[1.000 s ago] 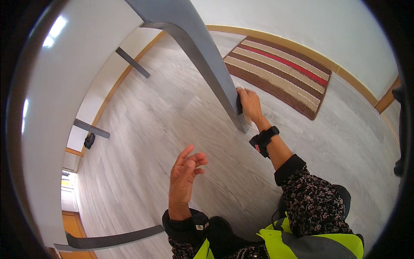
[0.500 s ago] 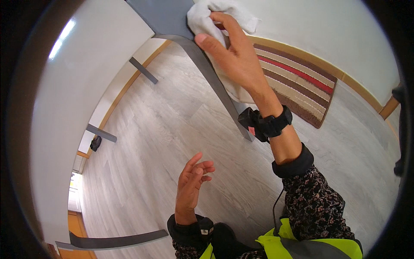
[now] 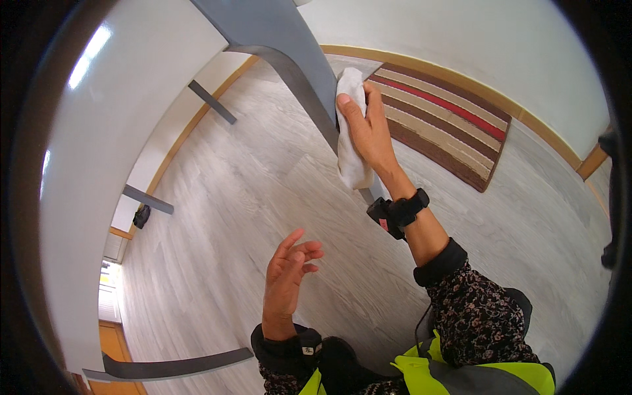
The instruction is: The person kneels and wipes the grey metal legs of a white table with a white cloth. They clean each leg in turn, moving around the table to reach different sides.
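While wrapped around the white cloth (image 3: 351, 141), right hand (image 3: 368, 128) fingers pressing it flat against the grey table leg (image 3: 296, 69) for full contact; left hand (image 3: 286, 280) free, fingers loosely spread, hovering low as counterbalance.

Right hand (image 3: 370, 128) pressing a white cloth (image 3: 351, 131) against a grey table leg (image 3: 299, 79); left hand (image 3: 288, 273) open, empty, above pale wood-look floor (image 3: 217, 217) near a striped rug (image 3: 444, 122).
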`<state>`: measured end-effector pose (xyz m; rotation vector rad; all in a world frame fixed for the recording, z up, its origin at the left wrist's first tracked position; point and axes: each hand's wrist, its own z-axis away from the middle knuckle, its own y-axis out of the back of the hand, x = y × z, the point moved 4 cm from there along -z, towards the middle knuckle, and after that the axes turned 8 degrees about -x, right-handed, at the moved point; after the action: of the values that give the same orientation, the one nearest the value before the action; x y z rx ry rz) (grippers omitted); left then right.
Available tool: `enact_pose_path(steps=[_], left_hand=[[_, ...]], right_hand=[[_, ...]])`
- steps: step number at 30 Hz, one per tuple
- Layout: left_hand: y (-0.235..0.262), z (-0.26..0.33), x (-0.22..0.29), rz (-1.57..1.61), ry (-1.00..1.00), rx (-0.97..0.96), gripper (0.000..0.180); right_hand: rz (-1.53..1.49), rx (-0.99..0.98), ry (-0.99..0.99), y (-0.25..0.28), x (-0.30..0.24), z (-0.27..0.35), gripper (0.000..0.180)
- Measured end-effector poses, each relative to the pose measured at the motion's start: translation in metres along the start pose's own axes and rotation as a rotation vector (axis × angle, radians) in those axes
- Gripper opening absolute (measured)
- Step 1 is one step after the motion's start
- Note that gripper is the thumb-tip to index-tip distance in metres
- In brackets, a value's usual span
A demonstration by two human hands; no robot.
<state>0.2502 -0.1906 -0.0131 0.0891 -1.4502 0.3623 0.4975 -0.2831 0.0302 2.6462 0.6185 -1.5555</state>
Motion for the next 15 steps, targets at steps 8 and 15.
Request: enact_pose_path(steps=[8,15], left_hand=[[-0.003,0.005,0.002,-0.029,0.011,0.015,0.045],[-0.003,0.003,-0.002,-0.057,0.017,0.027,0.046]], right_hand=[[-0.059,-0.071,0.333,-0.012,-0.059,-0.03,0.054],[-0.005,-0.291,0.066,-0.019,-0.043,-0.062,0.064]])
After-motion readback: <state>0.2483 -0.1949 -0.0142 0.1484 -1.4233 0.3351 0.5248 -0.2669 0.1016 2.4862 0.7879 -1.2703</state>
